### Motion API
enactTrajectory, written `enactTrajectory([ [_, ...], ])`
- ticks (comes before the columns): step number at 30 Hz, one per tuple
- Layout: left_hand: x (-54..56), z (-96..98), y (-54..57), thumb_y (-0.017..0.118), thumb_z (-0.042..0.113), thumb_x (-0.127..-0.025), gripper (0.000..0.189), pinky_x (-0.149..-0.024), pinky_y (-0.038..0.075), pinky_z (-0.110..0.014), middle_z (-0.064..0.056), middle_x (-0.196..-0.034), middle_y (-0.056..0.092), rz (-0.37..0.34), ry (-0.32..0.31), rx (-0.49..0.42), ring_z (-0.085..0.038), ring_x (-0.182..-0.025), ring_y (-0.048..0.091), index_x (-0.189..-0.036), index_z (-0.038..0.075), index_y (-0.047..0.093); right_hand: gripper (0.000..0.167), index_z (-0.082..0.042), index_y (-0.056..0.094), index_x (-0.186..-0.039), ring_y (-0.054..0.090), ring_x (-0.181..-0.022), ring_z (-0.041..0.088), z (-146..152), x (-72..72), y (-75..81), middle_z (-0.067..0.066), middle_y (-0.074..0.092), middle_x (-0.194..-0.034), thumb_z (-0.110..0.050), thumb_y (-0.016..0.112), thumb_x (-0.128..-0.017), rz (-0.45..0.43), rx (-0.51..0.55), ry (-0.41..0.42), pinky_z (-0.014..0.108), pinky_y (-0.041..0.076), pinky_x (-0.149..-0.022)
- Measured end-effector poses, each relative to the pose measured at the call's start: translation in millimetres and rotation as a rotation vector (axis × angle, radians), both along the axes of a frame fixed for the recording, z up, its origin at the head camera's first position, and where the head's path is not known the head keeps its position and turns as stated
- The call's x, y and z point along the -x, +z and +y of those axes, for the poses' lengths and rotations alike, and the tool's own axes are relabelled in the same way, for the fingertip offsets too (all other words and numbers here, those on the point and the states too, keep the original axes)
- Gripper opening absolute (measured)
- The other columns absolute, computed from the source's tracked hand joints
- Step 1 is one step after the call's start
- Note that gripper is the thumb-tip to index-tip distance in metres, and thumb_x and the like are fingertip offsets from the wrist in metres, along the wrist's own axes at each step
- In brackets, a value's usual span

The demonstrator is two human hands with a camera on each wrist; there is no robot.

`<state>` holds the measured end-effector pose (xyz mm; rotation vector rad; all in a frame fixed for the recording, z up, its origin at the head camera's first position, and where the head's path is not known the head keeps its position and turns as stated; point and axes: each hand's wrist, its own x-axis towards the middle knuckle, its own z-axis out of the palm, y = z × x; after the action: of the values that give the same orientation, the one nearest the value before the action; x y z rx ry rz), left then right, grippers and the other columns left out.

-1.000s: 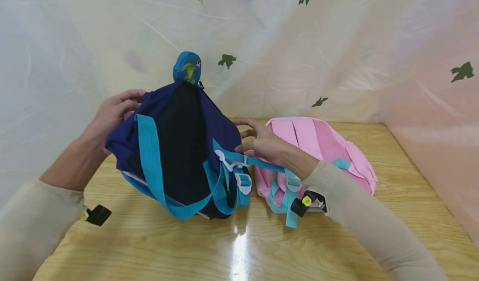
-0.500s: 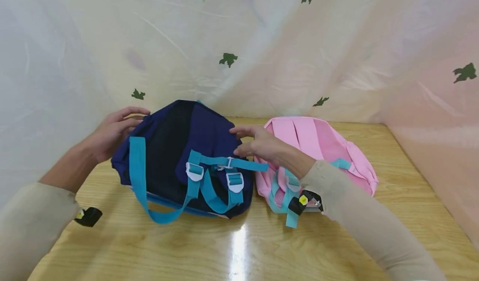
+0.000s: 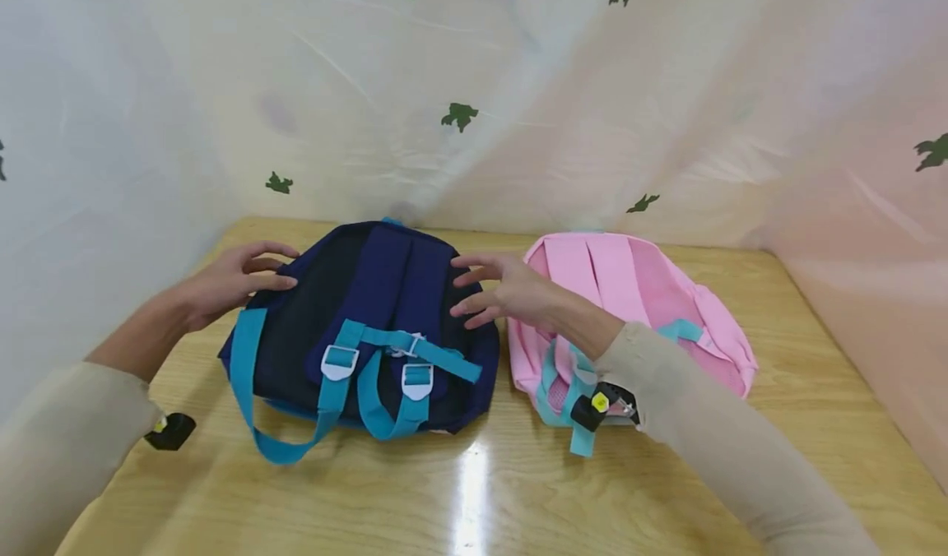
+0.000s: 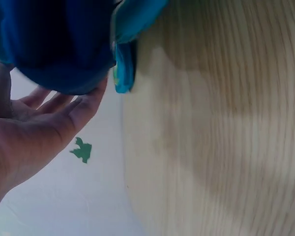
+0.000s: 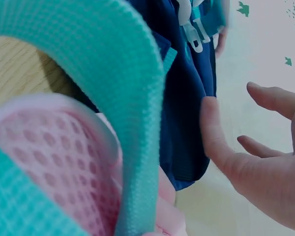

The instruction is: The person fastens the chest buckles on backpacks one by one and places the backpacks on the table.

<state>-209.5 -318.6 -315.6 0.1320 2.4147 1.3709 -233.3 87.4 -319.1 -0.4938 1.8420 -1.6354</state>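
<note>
A navy backpack [image 3: 333, 284] with turquoise straps and white buckles lies strap side up on the wooden table. My left hand [image 3: 237, 280] rests at its upper left edge, fingers spread and loosely bent; in the left wrist view these fingers [image 4: 91, 101] lie against the navy fabric. Over the backpack's right side is my right hand [image 3: 511, 293], its fingers apart and gripping nothing. One fingertip [image 5: 210, 105] appears to touch the navy side in the right wrist view. The bag's front faces down and is hidden.
A pink backpack [image 3: 607, 276] with mint straps lies right of the navy one, partly behind my right forearm. The wooden table [image 3: 355, 507] extends in front. A pale curtain [image 3: 355, 87] with green leaf shapes hangs at the back and sides.
The navy backpack has gone from propped up and tilted to lying flat, its small blue round pouch dropping out of sight. Both hands have lowered slightly with it, and the right hand's fingers have spread.
</note>
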Motion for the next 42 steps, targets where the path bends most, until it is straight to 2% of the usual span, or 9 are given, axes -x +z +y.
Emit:
enactTrajectory([
  [7, -3.4, -8.2, -8.7, 0.057, 0.018, -0.107, 0.061, -0.106, 0.036, -0.071, -0.036, -0.158, 0.025, 0.003, -0.045, 0.05, -0.054, -0.141, 0.032, -0.156, -0.001, 0.026, 0.073, -0.008, 0.03, -0.161, 0.069, -0.112, 0.036, -8, -2.7, -4.9, 0.027, 0.046, -0.148, 0.002, 0.064, -0.098, -0.042, -0.064, 0.099, 0.048, 0.06, -0.09],
  [13, 0.2, -3.4, -11.8, 0.061, 0.019, -0.106, 0.061, -0.095, 0.051, -0.047, -0.031, -0.147, 0.045, 0.021, -0.07, 0.106, -0.031, -0.12, 0.057, -0.155, -0.001, 0.032, 0.07, -0.011, 0.033, -0.161, 0.068, -0.114, 0.034, -12, -5.7, -7.7, 0.027, 0.051, -0.145, 0.003, 0.063, -0.099, -0.034, -0.096, 0.135, 0.046, 0.059, -0.091],
  [15, -0.2, -2.2, -12.6, 0.062, 0.019, -0.105, 0.061, -0.09, 0.053, -0.041, -0.029, -0.144, 0.047, 0.016, -0.071, 0.105, -0.025, -0.114, 0.059, -0.155, -0.001, 0.033, 0.07, -0.012, 0.034, -0.161, 0.067, -0.115, 0.032, -15, -6.7, -7.9, 0.026, 0.05, -0.146, 0.001, 0.065, -0.099, -0.027, -0.11, 0.149, 0.045, 0.059, -0.092],
  [18, -1.2, -0.9, -14.0, 0.062, 0.018, -0.105, 0.061, -0.087, 0.054, -0.038, -0.029, -0.143, 0.048, 0.012, -0.072, 0.096, -0.027, -0.115, 0.057, -0.154, -0.002, 0.034, 0.071, -0.012, 0.036, -0.16, 0.064, -0.118, 0.031, -20, -7.8, -8.9, 0.025, 0.045, -0.15, 0.0, 0.067, -0.098, -0.017, -0.129, 0.159, 0.043, 0.06, -0.091],
  [23, -1.8, -0.3, -16.6, 0.063, 0.017, -0.104, 0.061, -0.087, 0.055, -0.039, -0.031, -0.143, 0.048, 0.008, -0.068, 0.09, -0.034, -0.118, 0.056, -0.154, -0.002, 0.034, 0.067, -0.008, 0.041, -0.158, 0.067, -0.113, 0.031, -26, -9.3, -10.8, 0.024, 0.041, -0.153, 0.0, 0.068, -0.097, -0.001, -0.144, 0.108, 0.04, 0.06, -0.09],
  [28, -0.8, 0.4, -18.0, 0.064, 0.018, -0.104, 0.063, -0.088, 0.055, -0.04, -0.032, -0.144, 0.047, -0.002, -0.058, 0.096, -0.034, -0.119, 0.057, -0.155, -0.002, 0.033, 0.058, -0.004, 0.049, -0.152, 0.07, -0.098, 0.027, -28, -9.9, -11.1, 0.023, 0.047, -0.143, 0.003, 0.068, -0.097, 0.021, -0.107, 0.002, 0.039, 0.061, -0.088],
  [33, 0.5, 4.0, -18.1, 0.065, 0.018, -0.103, 0.064, -0.09, 0.054, -0.041, -0.032, -0.144, 0.047, -0.009, -0.047, 0.098, -0.036, -0.119, 0.057, -0.155, -0.002, 0.034, 0.053, -0.002, 0.054, -0.148, 0.07, -0.095, 0.025, -26, -10.1, -9.5, 0.022, 0.052, -0.134, 0.003, 0.068, -0.097, 0.038, -0.091, -0.084, 0.039, 0.061, -0.087],
  [37, 1.5, 3.2, -18.9, 0.064, 0.016, -0.103, 0.063, -0.092, 0.054, -0.043, -0.035, -0.145, 0.045, -0.009, -0.046, 0.117, -0.041, -0.123, 0.055, -0.155, -0.003, 0.033, 0.052, -0.001, 0.055, -0.146, 0.071, -0.094, 0.024, -25, -8.6, -9.7, 0.021, 0.054, -0.131, 0.002, 0.069, -0.097, 0.055, -0.105, -0.102, 0.038, 0.061, -0.086],
  [42, 0.4, 3.5, -19.5, 0.064, 0.015, -0.103, 0.063, -0.091, 0.055, -0.046, -0.038, -0.144, 0.045, -0.007, -0.06, 0.17, -0.045, -0.124, 0.056, -0.154, -0.005, 0.031, 0.053, 0.001, 0.053, -0.147, 0.071, -0.085, 0.022, -26, -8.8, -12.9, 0.023, 0.054, -0.129, 0.005, 0.068, -0.095, 0.045, -0.118, -0.049, 0.038, 0.062, -0.083],
])
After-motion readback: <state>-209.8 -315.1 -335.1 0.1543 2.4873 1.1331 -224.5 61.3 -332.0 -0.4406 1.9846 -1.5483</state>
